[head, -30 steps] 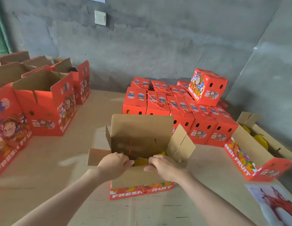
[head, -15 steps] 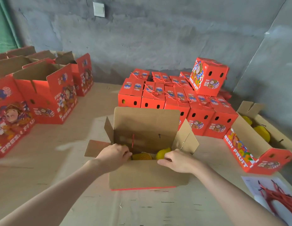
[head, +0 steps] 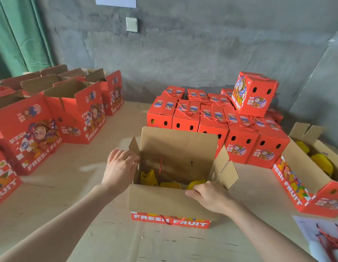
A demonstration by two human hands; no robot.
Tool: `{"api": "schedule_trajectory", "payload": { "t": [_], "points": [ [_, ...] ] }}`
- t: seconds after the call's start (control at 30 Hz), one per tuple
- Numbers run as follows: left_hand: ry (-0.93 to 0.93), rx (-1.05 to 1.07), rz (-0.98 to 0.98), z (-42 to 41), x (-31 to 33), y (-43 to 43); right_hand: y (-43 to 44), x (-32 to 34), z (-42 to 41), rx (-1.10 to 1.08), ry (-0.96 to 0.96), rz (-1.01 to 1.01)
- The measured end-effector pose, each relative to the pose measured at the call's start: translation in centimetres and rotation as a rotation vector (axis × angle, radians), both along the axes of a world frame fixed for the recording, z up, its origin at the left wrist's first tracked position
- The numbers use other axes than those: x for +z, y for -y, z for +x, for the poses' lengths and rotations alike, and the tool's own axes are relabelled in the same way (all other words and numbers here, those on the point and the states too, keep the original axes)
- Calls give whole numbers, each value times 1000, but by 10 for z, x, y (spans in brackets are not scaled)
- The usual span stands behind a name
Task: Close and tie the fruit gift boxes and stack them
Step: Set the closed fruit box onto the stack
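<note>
An open red fruit gift box (head: 170,221) stands in front of me on the table, its brown flaps up. Yellow-netted fruit (head: 148,177) lies inside, and a red cord (head: 160,166) hangs down its far inner wall. My left hand (head: 120,167) presses the small left side flap (head: 134,147) with straight fingers. My right hand (head: 211,197) rests on the top edge of the near flap (head: 157,200), fingers curled over it. The right side flap (head: 224,172) stands open. Behind the box sits a stack of closed, tied red boxes (head: 240,137), one more (head: 254,93) tilted on top.
Several open red boxes (head: 73,110) stand along the left of the wooden table (head: 70,186). Another open box with yellow fruit (head: 304,176) lies at the right. A sheet with loose red cords (head: 326,241) is at the lower right. A grey wall backs the table.
My left hand has left the near flap and moved up to the left side flap, which has swung upright. The right hand has slid right along the near flap. The view has tilted up.
</note>
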State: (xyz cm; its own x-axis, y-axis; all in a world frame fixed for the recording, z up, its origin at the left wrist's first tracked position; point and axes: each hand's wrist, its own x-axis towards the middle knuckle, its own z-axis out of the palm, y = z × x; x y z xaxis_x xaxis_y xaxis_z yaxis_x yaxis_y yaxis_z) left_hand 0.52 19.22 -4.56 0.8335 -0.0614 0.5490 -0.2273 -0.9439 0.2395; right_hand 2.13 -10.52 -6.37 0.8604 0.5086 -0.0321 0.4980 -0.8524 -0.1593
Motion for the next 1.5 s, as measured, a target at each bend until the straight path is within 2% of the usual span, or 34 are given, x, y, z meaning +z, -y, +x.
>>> {"api": "schedule_trajectory", "payload": {
  "t": [0.13,0.23,0.27,0.3,0.33,0.4,0.43,0.47,0.5,0.53,0.63,0.7,0.73,0.77,0.83,0.87,0.93,1.03,1.1,1.13,1.2,1.27,1.33,1.4,1.47,1.5],
  "points": [
    [133,72,-131,2,11,-5,-1,0,-1,0,-3,13],
    [154,173,-333,7,16,-7,0,0,-3,5,5,33],
    [153,209,-478,8,18,-7,-1,0,-4,9,15,36],
    [131,224,-708,10,22,-8,-1,-1,-4,13,27,37],
    [68,203,-1008,10,28,-8,-1,-1,-4,16,41,35],
    [-165,26,-1608,14,36,-13,-2,0,-4,21,69,34],
    [-277,-50,-1776,16,36,-17,-2,0,-4,27,82,36],
    [-359,-99,-1820,17,34,-17,-2,-1,-4,31,89,42],
    [-394,-135,-1781,17,31,-15,-2,-1,-5,35,91,52],
    [-396,-146,-1661,17,28,-10,-2,-2,-7,38,84,65],
    [-368,-176,-1010,19,16,3,-1,-3,-12,36,36,96],
    [-406,-188,-493,26,2,9,-1,-2,-14,10,-1,92],
    [-438,-177,-291,28,-5,11,-1,0,-15,-6,-30,79],
    [-491,-169,-177,31,-12,13,-2,3,-15,-22,-58,54],
    [-600,-204,-159,31,-19,16,-3,11,-15,-46,-64,0],
    [-628,-228,-175,31,-21,17,-3,16,-14,-55,-13,4],
    [-627,-244,-85,32,-24,16,-1,31,-10,-76,170,47],
    [-614,-225,204,36,-29,13,13,54,2,-164,383,78],
    [-628,-211,429,35,-30,15,24,62,8,-229,362,104],
    [-641,-200,442,34,-30,17,29,64,10,-247,299,166],
    [-686,-142,340,34,-30,20,33,64,11,-253,139,387],
    [-679,-102,400,30,-23,22,30,61,11,-231,20,623],
    [-458,-231,496,22,-15,21,20,56,13,-173,-104,863],
    [-268,-295,756,14,-11,24,7,49,15,-144,-232,1135],
    [-221,-284,781,11,-13,23,-1,38,21,-255,-268,1377],
    [-222,-262,825,8,-12,23,-2,31,23,-346,-242,1416]
  ]
}}
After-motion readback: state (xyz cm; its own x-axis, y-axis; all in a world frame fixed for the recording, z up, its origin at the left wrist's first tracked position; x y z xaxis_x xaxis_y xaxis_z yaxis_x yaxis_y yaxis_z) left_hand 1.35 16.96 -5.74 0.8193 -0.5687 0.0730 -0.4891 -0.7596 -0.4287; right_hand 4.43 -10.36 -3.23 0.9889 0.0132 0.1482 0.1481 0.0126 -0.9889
